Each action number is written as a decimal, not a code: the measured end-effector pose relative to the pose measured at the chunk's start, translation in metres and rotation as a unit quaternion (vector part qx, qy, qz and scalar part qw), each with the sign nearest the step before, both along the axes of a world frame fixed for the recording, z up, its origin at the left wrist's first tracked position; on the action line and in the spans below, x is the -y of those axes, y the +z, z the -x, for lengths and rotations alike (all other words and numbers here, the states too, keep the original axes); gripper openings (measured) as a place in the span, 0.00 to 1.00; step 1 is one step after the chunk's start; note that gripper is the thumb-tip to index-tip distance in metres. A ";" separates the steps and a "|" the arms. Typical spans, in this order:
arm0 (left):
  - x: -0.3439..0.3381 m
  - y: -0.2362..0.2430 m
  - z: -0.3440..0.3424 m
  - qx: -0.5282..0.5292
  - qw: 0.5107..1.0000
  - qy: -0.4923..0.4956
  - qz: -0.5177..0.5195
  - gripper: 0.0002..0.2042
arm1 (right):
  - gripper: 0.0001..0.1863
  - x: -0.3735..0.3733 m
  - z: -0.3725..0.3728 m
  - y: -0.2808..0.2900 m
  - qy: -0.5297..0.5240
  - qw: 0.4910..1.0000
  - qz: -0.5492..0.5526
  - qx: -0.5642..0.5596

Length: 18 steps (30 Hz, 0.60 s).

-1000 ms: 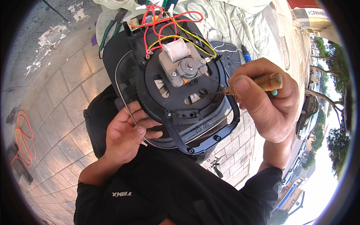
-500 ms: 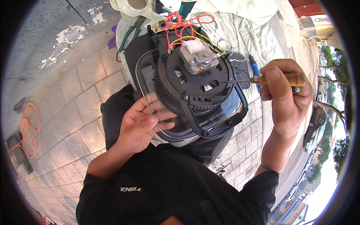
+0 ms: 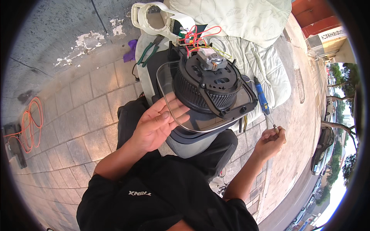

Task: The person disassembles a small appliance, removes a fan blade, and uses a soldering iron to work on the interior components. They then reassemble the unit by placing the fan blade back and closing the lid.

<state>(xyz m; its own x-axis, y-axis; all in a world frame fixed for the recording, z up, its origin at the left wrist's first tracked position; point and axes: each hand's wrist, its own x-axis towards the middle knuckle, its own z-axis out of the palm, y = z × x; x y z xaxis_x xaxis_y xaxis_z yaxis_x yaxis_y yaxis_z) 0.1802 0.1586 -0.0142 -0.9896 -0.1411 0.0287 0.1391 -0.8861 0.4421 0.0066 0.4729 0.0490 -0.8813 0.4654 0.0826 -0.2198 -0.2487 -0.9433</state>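
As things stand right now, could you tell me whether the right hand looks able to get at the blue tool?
Probably yes: the right hand is near the lower end of the blue tool, and only the screwdriver it holds shows between them. That would likely need putting down first.

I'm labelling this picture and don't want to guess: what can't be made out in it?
All in the head view:
- Screwdriver handle: mostly hidden by the right hand's fingers.
- Screwdriver tip: too small to tell its shape.
- Red wires' connections: tangled, too small to trace.
- Ribbed black drum's underside: hidden by the drum itself.
- Left hand: finger contact behind the clear panel is unclear.
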 end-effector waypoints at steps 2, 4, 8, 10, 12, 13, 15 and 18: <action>0.000 0.003 0.002 0.002 1.000 0.003 0.018 0.35 | 0.14 -0.012 -0.013 -0.023 -0.022 0.999 -0.012 0.033; -0.002 0.005 0.003 0.010 0.999 0.006 0.042 0.36 | 0.12 -0.021 -0.029 -0.043 -0.026 0.997 0.019 0.075; -0.006 0.006 0.004 0.008 0.999 0.013 0.052 0.35 | 0.10 -0.046 -0.054 -0.097 0.014 0.989 0.059 0.134; -0.005 0.008 0.004 0.005 0.999 0.014 0.045 0.34 | 0.11 -0.045 -0.065 -0.112 0.067 0.983 0.078 0.150; -0.006 0.011 0.004 0.020 0.998 0.022 0.056 0.36 | 0.11 -0.042 -0.069 -0.121 0.078 0.982 0.073 0.155; -0.007 0.012 0.005 0.027 0.997 0.026 0.062 0.37 | 0.11 -0.041 -0.069 -0.122 0.083 0.983 0.066 0.150; -0.007 0.013 0.007 0.022 0.997 0.028 0.067 0.38 | 0.11 -0.040 -0.070 -0.124 0.085 0.984 0.051 0.147; -0.008 0.012 0.008 0.025 0.996 0.032 0.074 0.39 | 0.11 -0.041 -0.069 -0.128 0.086 0.985 0.031 0.147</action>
<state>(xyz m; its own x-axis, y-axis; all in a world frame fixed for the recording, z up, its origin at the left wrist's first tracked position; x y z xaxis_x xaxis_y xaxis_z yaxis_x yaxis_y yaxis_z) 0.1725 0.1669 -0.0019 -0.9795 -0.2013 0.0056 0.1678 -0.8003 0.5756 0.0755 0.5136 -0.0794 -0.9293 0.3028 -0.2117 0.1108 -0.3183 -0.9415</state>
